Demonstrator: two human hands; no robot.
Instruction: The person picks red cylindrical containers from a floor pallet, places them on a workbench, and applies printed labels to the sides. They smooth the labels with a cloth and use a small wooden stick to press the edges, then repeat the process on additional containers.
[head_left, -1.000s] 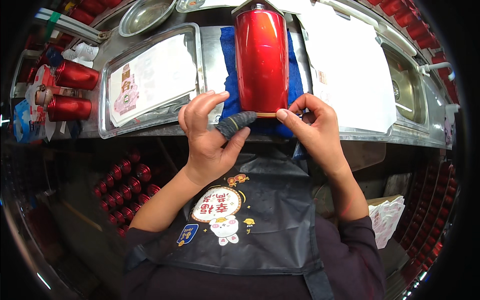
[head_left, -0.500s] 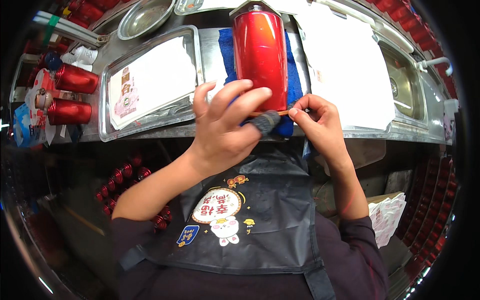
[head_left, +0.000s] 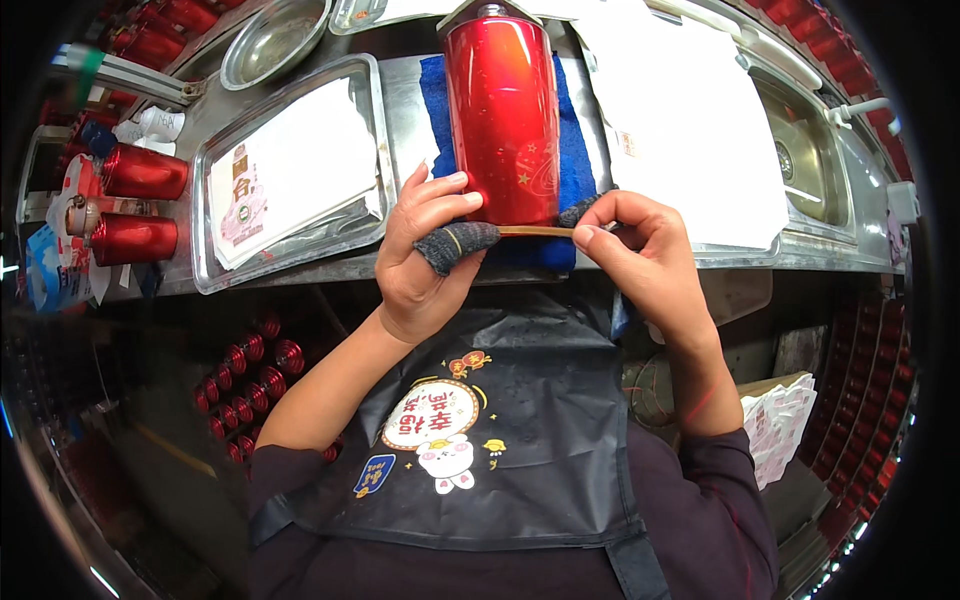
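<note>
A glossy red metallic cylinder [head_left: 502,110] lies with its near end toward me over a blue cloth [head_left: 577,130]. Faint gold stars and curved lines show low on its right side. A thin orange-brown strip [head_left: 537,231] runs across that near end. My left hand [head_left: 425,235] has its fingers curled against the cylinder's lower left side; a digit in a dark grey knitted sleeve lies at the strip's left end. My right hand [head_left: 645,235] pinches the strip's right end between thumb and fingers, with another grey sleeve beside it.
A metal tray [head_left: 202,240] with white printed sheets stands left, a metal bowl [head_left: 275,45] behind it. Red cups [head_left: 135,240] stand at far left. White sheets [head_left: 680,130] lie right, before a sink [head_left: 810,160]. More red cylinders [head_left: 245,385] sit below the bench.
My left hand has slid left along the strip, and its raised fingers have come down onto the cylinder. More strip shows between my hands. The cylinder has turned, bringing the gold pattern into sight.
</note>
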